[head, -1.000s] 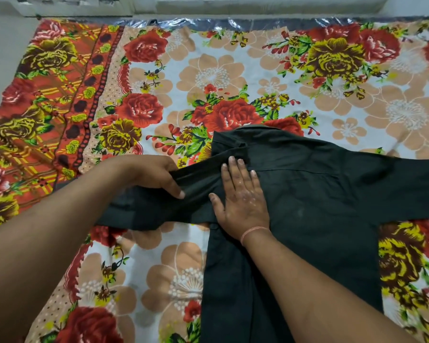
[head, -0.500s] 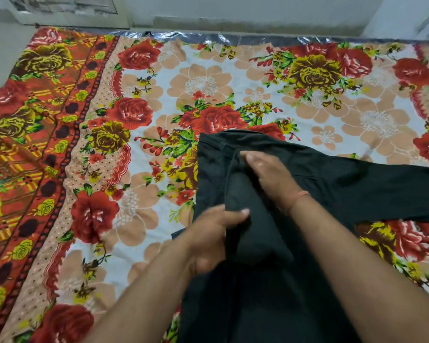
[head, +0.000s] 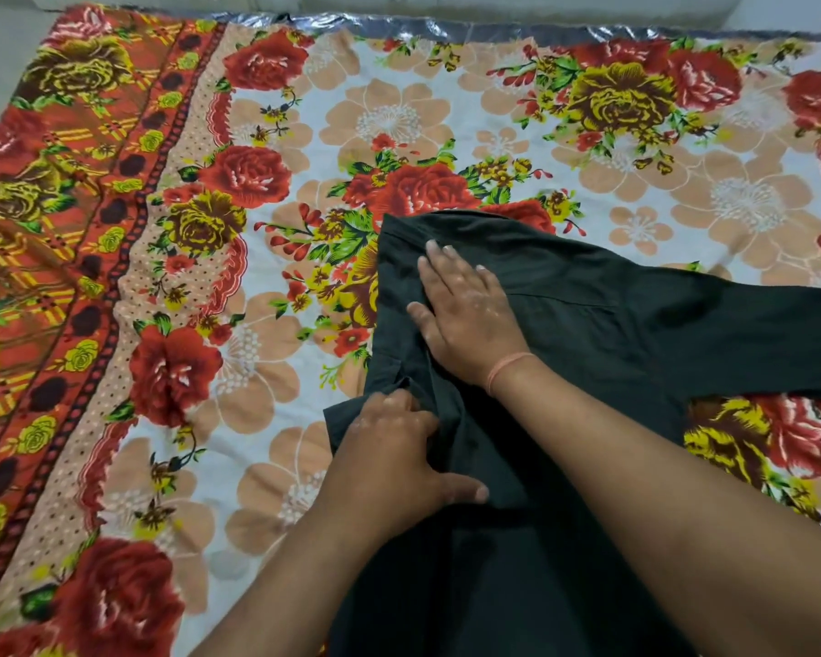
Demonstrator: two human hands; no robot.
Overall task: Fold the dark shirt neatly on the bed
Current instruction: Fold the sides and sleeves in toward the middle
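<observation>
The dark shirt (head: pixel 612 353) lies on the bed, collar end away from me, its right sleeve stretched out to the right edge of view. The left sleeve is folded inward over the body. My right hand (head: pixel 468 308) lies flat, fingers spread, on the upper left shoulder area of the shirt. My left hand (head: pixel 394 455) rests lower on the left edge, its fingers pinching bunched fabric of the folded sleeve. A thin orange thread band circles my right wrist.
The bed is covered by a floral bedsheet (head: pixel 257 286) with red and yellow roses and an orange patterned border on the left. A shiny plastic strip (head: pixel 446 28) runs along the far edge. Pale floor (head: pixel 1 54) shows at the top left.
The left sleeve, first stretched out to the left, has been folded over the shirt body. My right hand moved from under the fold to flat on top; my left hand shifted to the folded edge.
</observation>
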